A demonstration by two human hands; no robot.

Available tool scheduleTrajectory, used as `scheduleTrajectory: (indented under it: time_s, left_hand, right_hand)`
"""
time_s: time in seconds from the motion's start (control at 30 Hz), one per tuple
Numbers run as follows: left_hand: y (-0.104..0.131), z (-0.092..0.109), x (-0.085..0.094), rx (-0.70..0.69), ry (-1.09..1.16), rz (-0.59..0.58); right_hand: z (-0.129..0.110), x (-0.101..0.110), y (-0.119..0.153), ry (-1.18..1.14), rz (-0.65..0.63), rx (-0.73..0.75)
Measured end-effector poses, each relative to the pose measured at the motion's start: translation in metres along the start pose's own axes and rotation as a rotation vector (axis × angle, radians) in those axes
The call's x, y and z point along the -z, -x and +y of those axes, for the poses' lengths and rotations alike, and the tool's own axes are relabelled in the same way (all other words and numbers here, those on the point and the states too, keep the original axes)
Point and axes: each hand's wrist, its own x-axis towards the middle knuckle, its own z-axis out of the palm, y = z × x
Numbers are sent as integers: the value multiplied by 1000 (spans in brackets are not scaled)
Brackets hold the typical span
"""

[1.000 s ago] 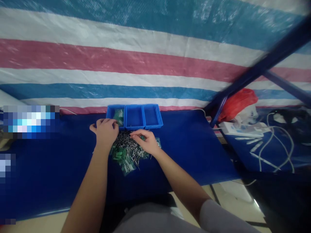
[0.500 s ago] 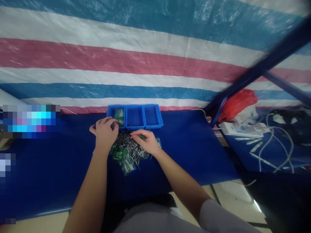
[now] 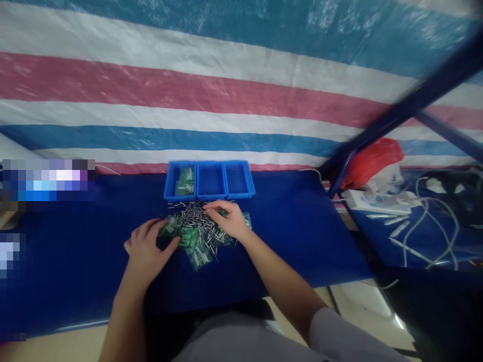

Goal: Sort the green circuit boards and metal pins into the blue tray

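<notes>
A pile of thin metal pins (image 3: 198,215), like screws or nails, lies on the blue table with small clear packets (image 3: 199,255) and green pieces (image 3: 188,236) among it. My left hand (image 3: 145,251) is at the pile's left edge, thumb and fingers apart around a greenish packet (image 3: 170,227); whether they touch it I cannot tell. My right hand (image 3: 229,220) rests over the pile's right side, its fingertips pinched together; anything between them is too small to make out. Behind the pile, the left bin (image 3: 168,181) of three joined blue bins holds several green-and-white packets (image 3: 184,182).
The middle bin (image 3: 211,163) and right bin (image 3: 252,188) stand beside the left one. A striped tarp (image 3: 226,95) hangs behind the table. To the right are a blue metal frame (image 3: 377,123), a red bag (image 3: 377,158), a white power strip (image 3: 362,200) and loose cables (image 3: 426,221).
My left hand has moved from the left bin back toward me, down to the packets at the pile's left edge, and its fingers have spread. My right hand has stayed nearly still.
</notes>
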Motion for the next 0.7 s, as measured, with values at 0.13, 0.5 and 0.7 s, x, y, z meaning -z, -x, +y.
scheduleTrajectory:
  time_s: [0.13,0.5,0.7]
  left_hand:
    - [6,12,-9,-86,-74,91]
    - [-14,22,-7,-55,104,315]
    - [-17,71,-20,241,781,316]
  right_hand:
    - [2,0,0,-4,4,7]
    - [2,-2,-1,41,11,40]
    - [-1,-4,-1,-15,-33,42]
